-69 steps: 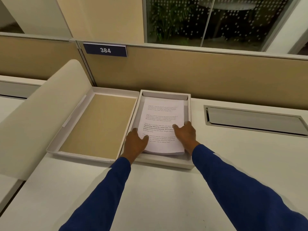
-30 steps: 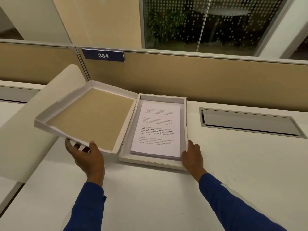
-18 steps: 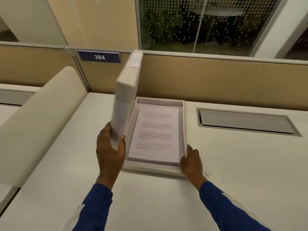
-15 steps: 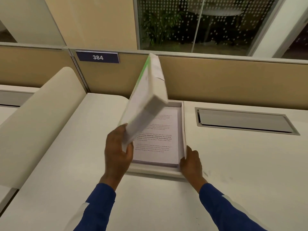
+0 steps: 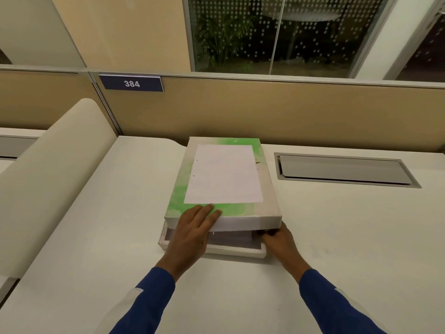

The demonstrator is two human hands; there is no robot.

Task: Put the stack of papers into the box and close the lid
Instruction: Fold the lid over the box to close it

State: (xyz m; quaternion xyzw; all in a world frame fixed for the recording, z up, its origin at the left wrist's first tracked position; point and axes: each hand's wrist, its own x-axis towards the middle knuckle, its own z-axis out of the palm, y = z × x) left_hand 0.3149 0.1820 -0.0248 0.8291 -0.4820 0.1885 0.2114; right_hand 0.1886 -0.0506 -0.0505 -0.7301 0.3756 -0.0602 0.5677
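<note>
Now that you have swung the green-and-white cardboard lid [image 5: 224, 179] over from upright onto the shallow white cardboard box [image 5: 212, 249] on the pale counter [image 5: 337, 237], its near edge rides high above the white paper stack [image 5: 231, 238] inside, your left hand [image 5: 192, 231] spread flat on top and your right hand [image 5: 278, 239] pinching the lid's corner, so only seating remains.

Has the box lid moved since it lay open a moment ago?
Yes. The lid swung rightward, away from the curved divider, and now lies over the box base, its near edge not fully seated.
</note>
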